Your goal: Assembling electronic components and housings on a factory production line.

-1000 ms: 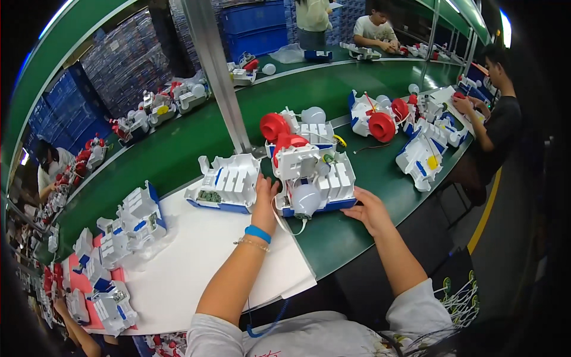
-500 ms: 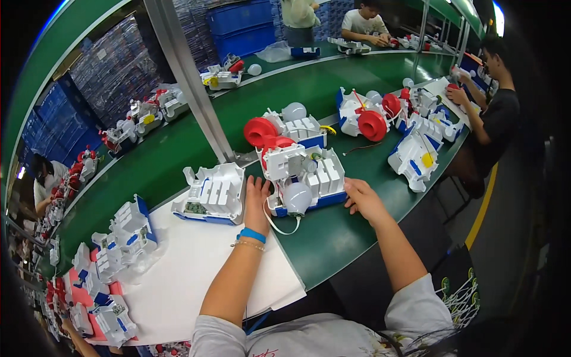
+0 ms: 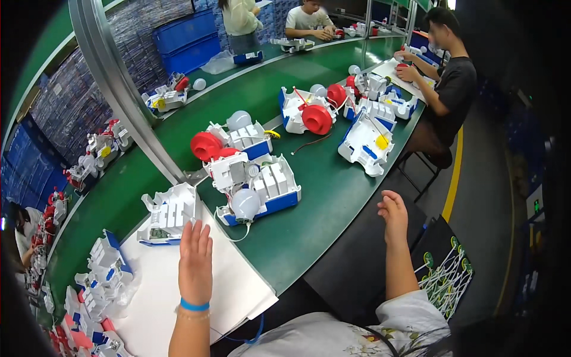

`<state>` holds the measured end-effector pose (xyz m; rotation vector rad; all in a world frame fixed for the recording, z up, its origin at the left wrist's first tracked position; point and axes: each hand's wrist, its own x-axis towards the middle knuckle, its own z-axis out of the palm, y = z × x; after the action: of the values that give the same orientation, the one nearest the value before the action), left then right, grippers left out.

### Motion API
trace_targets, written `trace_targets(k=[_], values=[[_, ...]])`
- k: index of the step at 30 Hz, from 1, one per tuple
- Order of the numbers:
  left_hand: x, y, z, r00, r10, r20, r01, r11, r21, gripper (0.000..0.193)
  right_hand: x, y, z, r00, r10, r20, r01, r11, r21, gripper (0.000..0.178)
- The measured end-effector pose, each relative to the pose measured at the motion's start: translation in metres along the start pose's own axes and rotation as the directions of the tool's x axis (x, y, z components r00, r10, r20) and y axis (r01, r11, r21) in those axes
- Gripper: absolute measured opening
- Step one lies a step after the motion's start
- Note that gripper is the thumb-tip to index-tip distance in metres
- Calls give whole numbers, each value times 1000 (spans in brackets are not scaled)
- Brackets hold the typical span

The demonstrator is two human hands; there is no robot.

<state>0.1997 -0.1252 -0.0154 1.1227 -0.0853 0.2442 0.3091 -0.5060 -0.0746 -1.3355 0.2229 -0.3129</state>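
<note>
My left hand (image 3: 195, 262) is raised above the white sheet (image 3: 238, 297), empty, its fingers stretched upward. Just beyond its fingertips lies a white-and-blue plastic housing (image 3: 169, 208) with molded ribs. My right hand (image 3: 394, 219) is held up past the green bench's near edge, fingers loosely apart with nothing in them. Between my hands, farther back, sits another white-and-blue housing (image 3: 279, 205) with a white globe (image 3: 245, 204) and a loop of white wire at its front. Behind it stands a similar unit with a red round part (image 3: 206, 146). Neither hand touches any of them.
More part-built units, one with a red ring (image 3: 317, 119), stand along the green bench (image 3: 321, 202). A metal post (image 3: 128, 89) rises at the left. Green round boards with white wires (image 3: 446, 276) lie low at the right. A co-worker in dark clothes (image 3: 455, 83) works at the far right.
Both hands have let go of the housing with the globe and drawn back toward me, the right one outward. The view has shifted, so the bench things appear farther left.
</note>
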Motion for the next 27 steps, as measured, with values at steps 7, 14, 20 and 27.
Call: trace_targets(k=[7,14,20,27], values=[[-72,31,8,997,15,-78,-10,998,61,67,-26,-6,54,945,-44,324,-7,988,154,15],[-180,47,-20,959,43,-280,-17,996,92,42,-128,-14,135,329,-78,941,-188,971,146,18],[-253,59,-52,918,135,-373,-67,980,190,36,-187,-28,169,215,-267,939,-11,961,276,26],[-366,69,-90,533,379,-757,-134,921,366,28,-258,-42,232,-204,-232,951,-24,972,232,16]])
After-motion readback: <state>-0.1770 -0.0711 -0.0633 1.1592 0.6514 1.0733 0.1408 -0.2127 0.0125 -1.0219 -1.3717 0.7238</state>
